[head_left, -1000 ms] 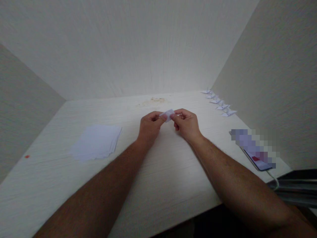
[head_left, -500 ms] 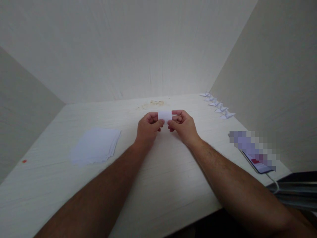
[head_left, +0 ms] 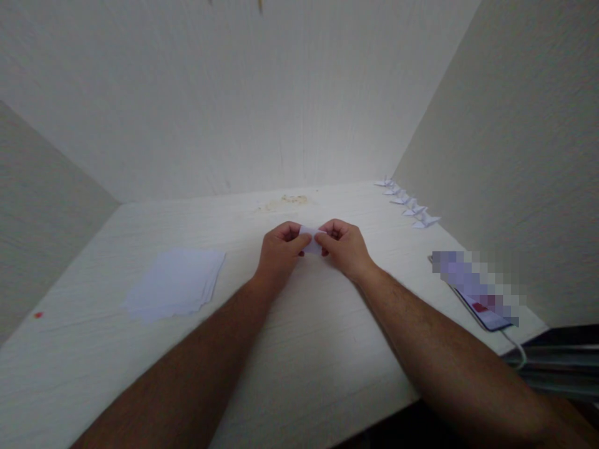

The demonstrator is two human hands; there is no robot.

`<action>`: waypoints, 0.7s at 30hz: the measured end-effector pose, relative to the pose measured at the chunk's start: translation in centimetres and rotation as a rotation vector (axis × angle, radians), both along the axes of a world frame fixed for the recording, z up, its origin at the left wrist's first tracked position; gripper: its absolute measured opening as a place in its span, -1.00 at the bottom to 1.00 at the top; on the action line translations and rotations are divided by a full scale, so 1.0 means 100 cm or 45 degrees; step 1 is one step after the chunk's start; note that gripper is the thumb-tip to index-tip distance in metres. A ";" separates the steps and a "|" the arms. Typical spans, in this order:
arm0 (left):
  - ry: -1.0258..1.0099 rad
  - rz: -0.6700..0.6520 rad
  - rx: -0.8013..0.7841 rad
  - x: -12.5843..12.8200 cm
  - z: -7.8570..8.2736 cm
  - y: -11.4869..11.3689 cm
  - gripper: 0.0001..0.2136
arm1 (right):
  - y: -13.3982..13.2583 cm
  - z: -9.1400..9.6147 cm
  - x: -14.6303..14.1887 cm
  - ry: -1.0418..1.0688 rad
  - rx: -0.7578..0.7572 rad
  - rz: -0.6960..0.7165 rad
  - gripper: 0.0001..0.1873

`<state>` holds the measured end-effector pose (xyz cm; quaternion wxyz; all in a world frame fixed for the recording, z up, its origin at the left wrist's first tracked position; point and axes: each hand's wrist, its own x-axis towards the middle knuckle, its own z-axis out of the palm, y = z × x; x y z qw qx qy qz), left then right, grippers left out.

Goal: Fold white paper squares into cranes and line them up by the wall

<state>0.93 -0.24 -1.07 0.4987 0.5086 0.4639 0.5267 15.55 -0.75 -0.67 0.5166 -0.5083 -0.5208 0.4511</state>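
A small piece of folded white paper (head_left: 311, 244) is pinched between both hands, just above the middle of the table. My left hand (head_left: 282, 248) is closed on its left side, the thumb lying over the front. From the right, my right hand (head_left: 345, 247) grips the same paper between thumb and curled fingers. The two thumb tips almost meet on its face. Parts of the paper are hidden behind the fingers, so I cannot make out all its folds.
Loose white paper sheets (head_left: 178, 280) lie stacked at the left. Several folded paper cranes (head_left: 425, 220) line the right edge, with a phone (head_left: 477, 296) and its cable (head_left: 517, 349) nearer me. Walls rise behind and beside the white table (head_left: 299, 362).
Both thumbs have moved inward and closer together over the paper, which now looks smaller and bent between the fingers. The camera view has shifted slightly.
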 end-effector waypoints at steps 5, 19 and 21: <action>0.037 -0.029 0.000 -0.001 0.002 0.000 -0.87 | 0.002 -0.001 0.001 0.057 0.060 -0.042 -0.79; -0.143 -0.053 -0.061 -0.002 -0.003 0.009 -0.86 | 0.000 -0.004 0.005 -0.132 0.260 -0.119 -0.84; -0.150 -0.033 -0.052 -0.001 -0.003 0.009 -0.87 | -0.001 -0.006 0.006 -0.131 0.271 -0.100 -0.86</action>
